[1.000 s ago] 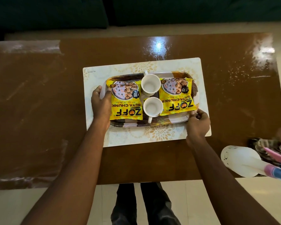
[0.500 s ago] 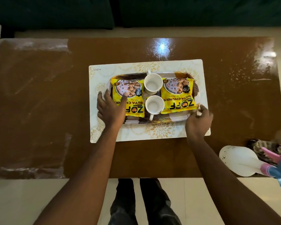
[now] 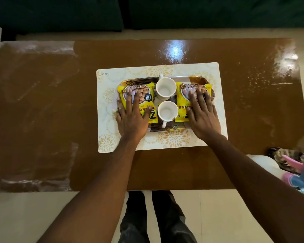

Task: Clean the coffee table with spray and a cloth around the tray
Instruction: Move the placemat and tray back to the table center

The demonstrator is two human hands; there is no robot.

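L hand [image 3: 132,118], R hand [image 3: 203,116] flat-open on tray [image 3: 165,129] pkts [image 3: 182,109]. Spray [image 3: 300,179], cloth [image 3: 286,154] idle 4 o'clock; wiping likely pending.

Both hands lie flat, fingers straight: left hand [image 3: 132,116], right hand [image 3: 203,114].

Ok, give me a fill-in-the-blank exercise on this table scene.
The left hand and right hand each rest flat on a ____ packet.
____ white cups stand on the tray.
The spray bottle and cloth lie at the person's ____ side.
Missing: yellow; two; right.
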